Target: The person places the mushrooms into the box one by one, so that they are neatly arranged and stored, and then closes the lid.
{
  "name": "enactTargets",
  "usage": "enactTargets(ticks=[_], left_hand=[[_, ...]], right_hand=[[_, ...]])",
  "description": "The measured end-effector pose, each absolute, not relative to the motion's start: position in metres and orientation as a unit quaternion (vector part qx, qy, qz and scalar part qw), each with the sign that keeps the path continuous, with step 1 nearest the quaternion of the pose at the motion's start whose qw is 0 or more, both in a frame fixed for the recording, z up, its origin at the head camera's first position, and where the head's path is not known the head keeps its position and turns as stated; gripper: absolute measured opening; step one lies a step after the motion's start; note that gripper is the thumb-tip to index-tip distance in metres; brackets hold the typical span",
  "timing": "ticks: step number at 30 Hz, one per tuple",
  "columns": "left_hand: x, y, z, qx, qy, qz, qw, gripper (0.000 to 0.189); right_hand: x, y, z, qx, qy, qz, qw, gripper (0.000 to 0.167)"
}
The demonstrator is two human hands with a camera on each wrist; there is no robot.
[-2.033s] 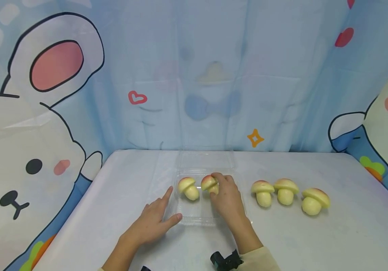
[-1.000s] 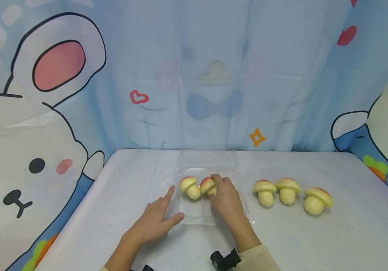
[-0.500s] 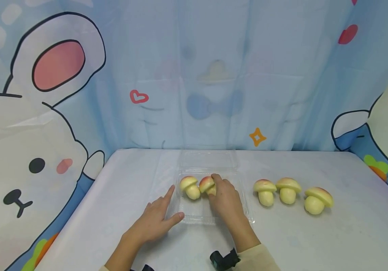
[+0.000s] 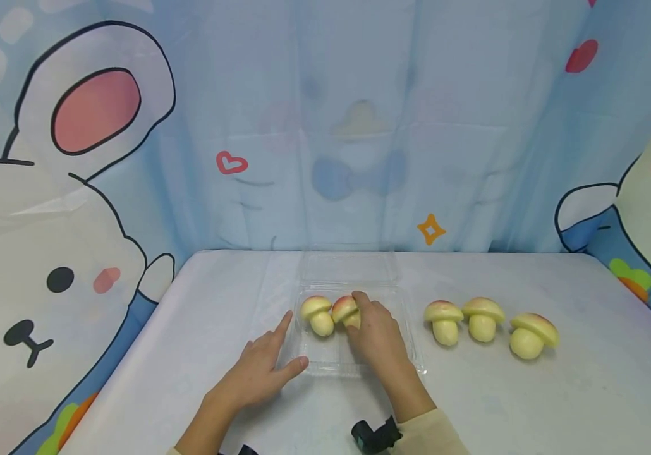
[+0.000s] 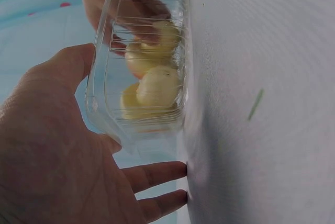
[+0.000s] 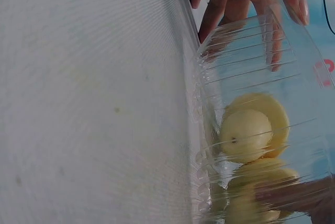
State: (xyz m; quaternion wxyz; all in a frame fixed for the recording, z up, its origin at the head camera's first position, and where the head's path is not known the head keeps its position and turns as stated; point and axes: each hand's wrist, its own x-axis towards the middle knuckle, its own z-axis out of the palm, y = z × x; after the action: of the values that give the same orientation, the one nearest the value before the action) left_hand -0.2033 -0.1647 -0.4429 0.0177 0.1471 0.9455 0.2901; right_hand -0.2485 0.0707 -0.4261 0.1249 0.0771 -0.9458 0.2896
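Observation:
A clear plastic clamshell box (image 4: pixel 325 363) lies with its lid back on the white table. Inside, at its left, a yellow mushroom (image 4: pixel 321 322) with a reddish cap stands slightly tilted. My right hand (image 4: pixel 381 335) reaches into the box and pinches a second mushroom (image 4: pixel 344 309) between thumb and fingers, right up against the first. My left hand (image 4: pixel 257 371) rests at the box's left side, thumb and forefinger spread along the rim (image 5: pixel 97 93); its other fingertips touch the table in the left wrist view. Through the ribbed wall, the right wrist view shows the first mushroom (image 6: pixel 246 135).
To the right of the box stand three more mushrooms, a left one (image 4: pixel 444 322), a middle one (image 4: pixel 482 319) and a right one (image 4: pixel 533 335). The transparent lid (image 4: pixel 348 266) extends toward the blue cartoon curtain (image 4: pixel 268 202) behind the table.
My right hand has shifted the second mushroom slightly left, closing the gap to the first one. My left hand stays at the box's side.

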Motion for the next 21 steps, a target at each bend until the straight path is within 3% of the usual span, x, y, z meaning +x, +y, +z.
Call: enactTargets(ticks=[21], left_hand=[[-0.203,-0.166,-0.443,0.148,0.944,0.293,0.019,0.088]], right_hand=[[-0.245,0.08,-0.411,0.065,-0.947,0.302,0.091,0.065]])
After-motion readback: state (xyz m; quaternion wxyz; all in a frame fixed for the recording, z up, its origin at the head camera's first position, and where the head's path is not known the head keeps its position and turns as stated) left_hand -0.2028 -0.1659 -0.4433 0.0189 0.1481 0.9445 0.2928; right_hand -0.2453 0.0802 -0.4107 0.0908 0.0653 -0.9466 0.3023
